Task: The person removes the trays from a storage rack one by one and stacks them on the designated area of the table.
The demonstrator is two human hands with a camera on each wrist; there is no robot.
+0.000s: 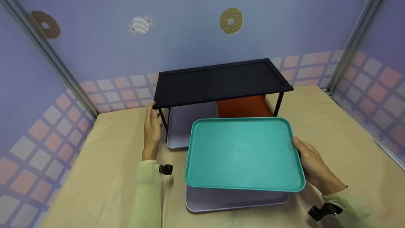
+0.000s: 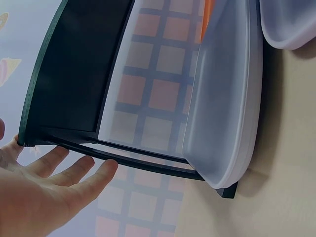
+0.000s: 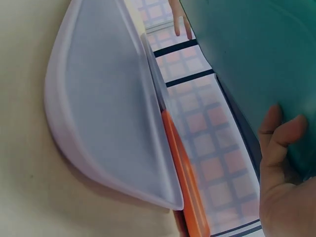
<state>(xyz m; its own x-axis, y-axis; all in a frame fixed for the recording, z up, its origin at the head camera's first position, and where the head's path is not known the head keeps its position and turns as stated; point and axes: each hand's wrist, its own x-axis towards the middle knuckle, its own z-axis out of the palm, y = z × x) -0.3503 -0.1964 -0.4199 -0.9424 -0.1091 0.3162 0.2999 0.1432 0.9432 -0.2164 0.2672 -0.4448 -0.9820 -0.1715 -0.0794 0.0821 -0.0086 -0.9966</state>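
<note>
A black rack (image 1: 221,82) with a flat top and thin legs stands near the back wall. My left hand (image 1: 152,131) touches its front left corner; in the left wrist view the fingers (image 2: 96,180) lie fairly straight along the rack's side. My right hand (image 1: 313,163) grips the right edge of a teal tray (image 1: 243,152), thumb on top and fingers curled beneath. The teal tray is raised above a lavender tray (image 1: 237,201) on the table, hiding most of it. Under the rack sit another lavender tray (image 1: 190,118) and an orange tray (image 1: 245,106), side by side.
A beige cloth covers the table (image 1: 117,164). Patterned walls (image 1: 186,38) enclose the back and both sides, with metal posts (image 1: 351,44) at the corners. The rack's back edge stands close to the back wall.
</note>
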